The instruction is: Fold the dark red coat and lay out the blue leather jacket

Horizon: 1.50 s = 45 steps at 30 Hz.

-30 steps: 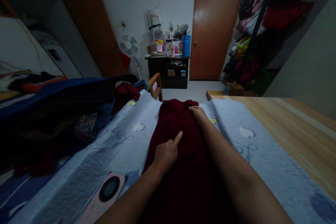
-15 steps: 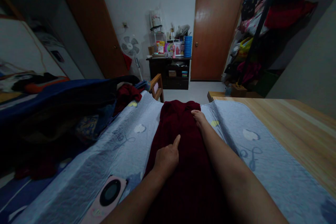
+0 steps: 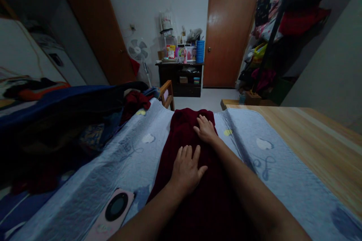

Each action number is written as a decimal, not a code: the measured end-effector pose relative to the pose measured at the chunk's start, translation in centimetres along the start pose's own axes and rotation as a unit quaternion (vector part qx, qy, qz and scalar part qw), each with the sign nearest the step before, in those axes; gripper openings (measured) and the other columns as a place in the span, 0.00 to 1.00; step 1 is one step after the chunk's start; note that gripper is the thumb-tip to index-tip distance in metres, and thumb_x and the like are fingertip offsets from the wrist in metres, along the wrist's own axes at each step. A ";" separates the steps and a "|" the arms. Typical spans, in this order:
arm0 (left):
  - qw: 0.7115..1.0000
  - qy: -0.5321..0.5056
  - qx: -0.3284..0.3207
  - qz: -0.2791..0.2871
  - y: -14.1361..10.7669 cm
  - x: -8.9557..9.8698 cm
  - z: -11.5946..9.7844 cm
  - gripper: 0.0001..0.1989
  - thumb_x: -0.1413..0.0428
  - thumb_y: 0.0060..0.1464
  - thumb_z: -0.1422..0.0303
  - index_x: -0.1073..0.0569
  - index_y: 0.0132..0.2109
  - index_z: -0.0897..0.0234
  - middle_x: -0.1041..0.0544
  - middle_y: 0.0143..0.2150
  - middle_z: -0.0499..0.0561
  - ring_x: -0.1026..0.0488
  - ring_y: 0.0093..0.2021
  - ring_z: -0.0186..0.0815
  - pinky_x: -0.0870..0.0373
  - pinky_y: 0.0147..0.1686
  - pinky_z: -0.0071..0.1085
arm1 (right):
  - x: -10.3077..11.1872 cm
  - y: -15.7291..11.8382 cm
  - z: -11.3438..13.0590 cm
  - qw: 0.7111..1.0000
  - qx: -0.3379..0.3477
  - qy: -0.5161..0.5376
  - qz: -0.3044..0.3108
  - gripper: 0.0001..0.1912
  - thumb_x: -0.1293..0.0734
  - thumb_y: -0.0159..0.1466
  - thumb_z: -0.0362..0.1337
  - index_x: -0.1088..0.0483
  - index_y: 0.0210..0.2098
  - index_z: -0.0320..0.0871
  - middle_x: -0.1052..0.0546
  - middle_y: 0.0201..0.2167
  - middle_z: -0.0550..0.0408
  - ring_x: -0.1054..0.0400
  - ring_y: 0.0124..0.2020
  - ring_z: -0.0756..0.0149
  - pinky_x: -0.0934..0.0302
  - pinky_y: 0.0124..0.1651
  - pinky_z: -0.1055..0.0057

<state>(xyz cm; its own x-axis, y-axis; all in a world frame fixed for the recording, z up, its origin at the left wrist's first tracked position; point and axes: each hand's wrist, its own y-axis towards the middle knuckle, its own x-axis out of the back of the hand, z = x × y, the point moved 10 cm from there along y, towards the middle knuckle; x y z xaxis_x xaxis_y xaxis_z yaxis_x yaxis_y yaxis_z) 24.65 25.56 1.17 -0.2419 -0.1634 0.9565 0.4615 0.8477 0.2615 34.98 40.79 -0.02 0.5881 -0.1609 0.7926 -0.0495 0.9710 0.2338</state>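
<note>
A dark red garment [image 3: 181, 131] lies stretched out lengthwise on the light blue bed cover [image 3: 141, 150]; its near part runs out of view at the bottom. My left hand [image 3: 187, 169] rests flat on its middle, palm down with the fingers spread. Farther up, close to the garment's far end and right side, my right hand [image 3: 206, 130] lies on the cloth with its fingers apart. Neither hand grips the fabric. To the left of my left forearm, a pink phone [image 3: 106, 216] with a round black camera ring sits on the cover.
A heap of dark clothes [image 3: 70, 120] takes up the left side. Bare wooden boards [image 3: 305, 131] run along the right. Beyond the bed's far edge stand a wooden chair [image 3: 168, 96], a fan [image 3: 139, 51], a dark cabinet [image 3: 186, 86] and a closed door [image 3: 232, 34].
My left hand has gone from a pointing finger to spread fingers. My right hand has shifted inward from the garment's right edge onto the cloth and opened.
</note>
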 end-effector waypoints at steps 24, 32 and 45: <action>0.982 -0.098 0.075 0.146 -4.6 -3.8 1.0 0.46 0.47 0.52 0.49 0.57 0.70 0.61 0.64 0.72 0.64 0.67 0.70 0.58 0.60 0.64 0.57 | -3.6 0.7 -2.6 0.980 -0.053 -0.153 0.114 0.32 0.51 0.69 0.53 0.50 0.67 0.44 0.53 0.70 0.52 0.63 0.70 0.55 0.66 0.67 0.48; 0.988 -0.107 0.066 0.093 -4.7 -3.7 1.5 0.42 0.48 0.54 0.55 0.54 0.70 0.64 0.58 0.72 0.64 0.62 0.71 0.53 0.58 0.65 0.52 | -2.2 -6.7 0.4 0.982 -0.031 -0.130 0.136 0.32 0.52 0.69 0.53 0.49 0.67 0.44 0.49 0.69 0.52 0.62 0.70 0.56 0.63 0.66 0.48; 0.932 -0.306 0.177 0.075 -6.6 -0.6 4.4 0.40 0.45 0.51 0.67 0.52 0.68 0.61 0.38 0.58 0.61 0.29 0.53 0.43 0.35 0.52 0.38 | -0.4 -22.3 6.2 0.984 -0.004 -0.119 0.131 0.38 0.40 0.65 0.49 0.54 0.69 0.41 0.59 0.71 0.44 0.67 0.70 0.48 0.57 0.65 0.49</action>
<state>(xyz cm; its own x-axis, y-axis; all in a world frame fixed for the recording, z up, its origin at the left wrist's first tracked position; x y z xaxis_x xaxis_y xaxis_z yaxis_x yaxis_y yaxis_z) 17.96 22.28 -1.72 -0.6896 0.1971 0.6968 0.2455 0.9689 -0.0311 30.86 18.16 -2.11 0.3492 0.0598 0.9351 -0.1684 0.9857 -0.0002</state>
